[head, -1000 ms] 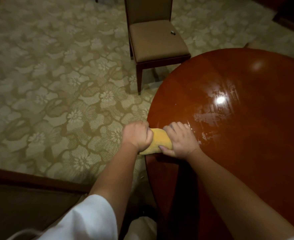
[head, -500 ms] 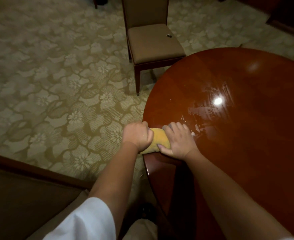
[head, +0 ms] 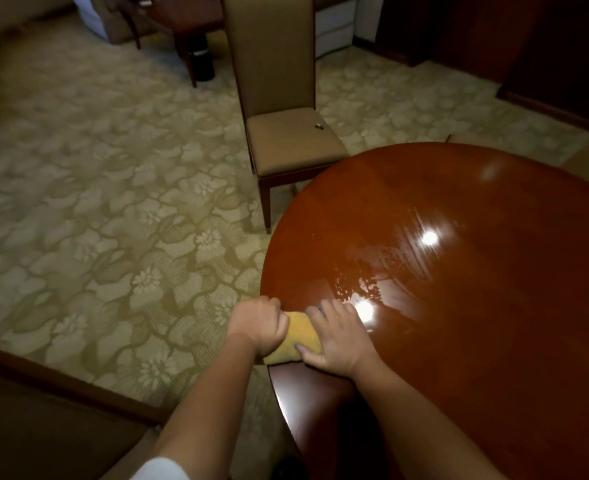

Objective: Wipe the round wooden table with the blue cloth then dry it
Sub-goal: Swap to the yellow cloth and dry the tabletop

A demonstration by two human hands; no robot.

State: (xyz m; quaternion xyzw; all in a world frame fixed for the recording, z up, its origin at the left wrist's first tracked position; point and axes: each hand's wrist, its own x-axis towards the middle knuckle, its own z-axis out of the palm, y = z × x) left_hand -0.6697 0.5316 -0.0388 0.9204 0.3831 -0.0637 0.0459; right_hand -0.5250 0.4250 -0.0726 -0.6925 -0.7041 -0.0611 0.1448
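Observation:
A glossy round wooden table (head: pixel 476 306) fills the right half of the view, with wet streaks and light glare near its middle. A folded yellow cloth (head: pixel 298 336) lies on the table's left edge. My left hand (head: pixel 256 323) is fisted around the cloth's left end, just off the rim. My right hand (head: pixel 338 336) presses down on its right end, thumb against the cloth. No blue cloth is visible.
A tan upholstered chair (head: pixel 286 140) with a small dark object (head: pixel 319 125) on its seat stands just beyond the table. Floral carpet (head: pixel 95 220) spreads to the left. A dark side table (head: pixel 182 19) and a black bin (head: pixel 201 64) stand far back. A sofa edge (head: pixel 43 427) sits at lower left.
The view has tilted up and shifted, showing more of the room beyond the chair. Both hands stay clamped on the yellow cloth at the table's left edge.

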